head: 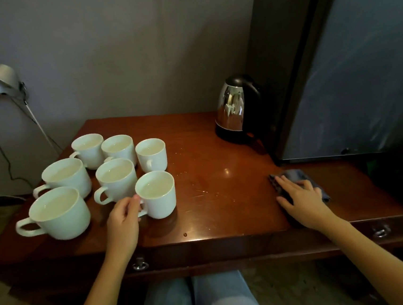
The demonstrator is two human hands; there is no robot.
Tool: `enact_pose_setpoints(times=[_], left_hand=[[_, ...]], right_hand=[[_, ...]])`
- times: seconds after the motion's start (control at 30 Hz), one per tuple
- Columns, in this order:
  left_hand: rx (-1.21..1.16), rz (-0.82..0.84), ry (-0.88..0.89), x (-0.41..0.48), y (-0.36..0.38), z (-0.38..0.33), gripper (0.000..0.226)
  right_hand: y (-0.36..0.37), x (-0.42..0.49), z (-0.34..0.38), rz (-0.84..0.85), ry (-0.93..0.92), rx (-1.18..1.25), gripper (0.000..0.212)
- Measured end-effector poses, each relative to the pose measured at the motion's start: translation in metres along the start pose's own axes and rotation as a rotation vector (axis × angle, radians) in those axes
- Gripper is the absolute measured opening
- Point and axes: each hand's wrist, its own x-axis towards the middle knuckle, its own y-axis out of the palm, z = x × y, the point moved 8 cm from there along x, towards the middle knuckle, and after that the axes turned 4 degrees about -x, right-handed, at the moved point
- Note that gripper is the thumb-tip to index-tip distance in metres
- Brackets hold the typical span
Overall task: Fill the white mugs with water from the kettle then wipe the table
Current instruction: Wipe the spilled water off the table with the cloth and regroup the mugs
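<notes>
My left hand point(124, 215) pinches the handle of the nearest water-filled white ceramic mug point(155, 194), one of seven clustered left on the brown wooden table point(224, 199). My right hand point(299, 195) lies flat, fingers spread, on the dark grey cloth point(294, 176); the steel-and-black kettle point(237, 109) stands far right.

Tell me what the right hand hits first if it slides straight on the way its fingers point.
Probably nothing soon: the right hand on the cloth points up-left over bare table; mugs lie left, kettle right.
</notes>
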Motion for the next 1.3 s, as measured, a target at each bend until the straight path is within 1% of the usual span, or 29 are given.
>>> enact_pose_setpoints(times=[0.07, 0.13, 0.2, 0.27, 0.3, 0.33, 0.4, 0.43, 0.5, 0.57, 0.6, 0.63, 0.67, 0.7, 0.73, 0.77, 0.8, 0.83, 0.87, 0.9, 0.93, 1.0, 1.03, 1.07, 1.1, 1.13, 1.23, 1.3], left_hand=[[-0.046, 0.02, -0.023, 0.002, 0.001, 0.003, 0.032], [-0.071, 0.046, -0.033, 0.003, 0.001, 0.006, 0.038], [-0.161, 0.076, -0.073, 0.003, 0.003, 0.01, 0.041], [-0.258, 0.098, -0.109, 0.002, 0.006, 0.01, 0.04], [-0.273, 0.107, -0.118, 0.002, 0.007, 0.01, 0.039], [-0.276, 0.114, -0.12, 0.002, 0.007, 0.01, 0.039], [-0.241, 0.103, -0.117, 0.002, 0.006, 0.01, 0.04], [-0.186, 0.082, -0.108, 0.001, 0.004, 0.009, 0.041], [-0.017, 0.049, -0.073, -0.003, -0.002, 0.002, 0.033], [0.212, 0.021, -0.016, -0.008, -0.007, -0.009, 0.02], [0.31, 0.006, 0.007, -0.01, -0.01, -0.018, 0.018], [0.386, -0.002, 0.025, -0.013, -0.013, -0.028, 0.03], [0.457, -0.013, 0.064, -0.016, -0.015, -0.041, 0.045], [0.517, -0.03, 0.136, -0.017, -0.017, -0.059, 0.054], [0.553, -0.046, 0.228, -0.019, -0.018, -0.082, 0.055], [0.55, -0.028, 0.299, -0.016, -0.017, -0.102, 0.049], [0.495, 0.027, 0.331, -0.01, -0.013, -0.12, 0.042], [0.382, 0.112, 0.307, 0.003, -0.005, -0.133, 0.035], [0.241, 0.21, 0.24, 0.02, 0.006, -0.142, 0.032], [0.094, 0.292, 0.149, 0.041, 0.018, -0.146, 0.034], [-0.036, 0.354, 0.041, 0.066, 0.031, -0.146, 0.043], [-0.205, 0.416, -0.21, 0.115, 0.059, -0.133, 0.068], [-0.272, 0.454, -0.321, 0.135, 0.074, -0.125, 0.073], [-0.34, 0.501, -0.399, 0.152, 0.089, -0.121, 0.066], [-0.406, 0.528, -0.443, 0.168, 0.102, -0.117, 0.054], [-0.461, 0.519, -0.46, 0.184, 0.11, -0.114, 0.044], [-0.545, 0.41, -0.444, 0.237, 0.12, -0.108, 0.036], [-0.475, 0.269, -0.376, 0.274, 0.114, -0.102, 0.031]], right_hand=[[0.0, -0.005, 0.012, -0.043, -0.073, 0.025, 0.06], [-0.005, -0.006, 0.019, -0.161, -0.114, 0.096, 0.053], [-0.009, -0.005, 0.02, -0.256, -0.097, 0.171, 0.051], [-0.013, -0.002, 0.022, -0.288, -0.087, 0.249, 0.047], [-0.016, -0.001, 0.023, -0.285, -0.069, 0.345, 0.044], [-0.019, -0.001, 0.023, -0.273, -0.027, 0.506, 0.041], [-0.02, 0.0, 0.022, -0.241, 0.098, 0.936, 0.037], [-0.02, 0.001, 0.022, -0.233, 0.158, 1.131, 0.036], [-0.022, 0.007, 0.027, -0.219, 0.235, 1.422, 0.036], [-0.025, 0.018, 0.036, -0.185, 0.29, 1.653, 0.036], [-0.029, 0.024, 0.043, -0.168, 0.305, 1.736, 0.036], [-0.034, 0.032, 0.05, -0.155, 0.308, 1.791, 0.036], [-0.041, 0.04, 0.06, -0.139, 0.292, 1.828, 0.036], [-0.051, 0.048, 0.072, -0.116, 0.255, 1.85, 0.035], [-0.062, 0.057, 0.086, -0.087, 0.203, 1.858, 0.033], [-0.073, 0.067, 0.101, -0.061, 0.15, 1.857, 0.031], [-0.086, 0.077, 0.116, -0.033, 0.091, 1.861, 0.029], [-0.096, 0.088, 0.132, 0.003, 0.037, 1.879, 0.027], [-0.106, 0.099, 0.148, 0.055, -0.016, 1.916, 0.025], [-0.114, 0.111, 0.164, 0.11, -0.065, 1.963, 0.023], [-0.121, 0.121, 0.18, 0.166, -0.101, 2.013, 0.021], [-0.134, 0.139, 0.211, 0.265, -0.168, 2.081, 0.021], [-0.139, 0.149, 0.226, 0.294, -0.203, 2.084, 0.024], [-0.144, 0.158, 0.239, 0.306, -0.236, 2.07, 0.027], [-0.147, 0.168, 0.25, 0.303, -0.258, 2.043, 0.029], [-0.149, 0.18, 0.258, 0.294, -0.271, 2.022, 0.031], [-0.143, 0.22, 0.262, 0.238, -0.252, 1.919, 0.041], [-0.128, 0.245, 0.249, 0.16, -0.161, 1.807, 0.047]])
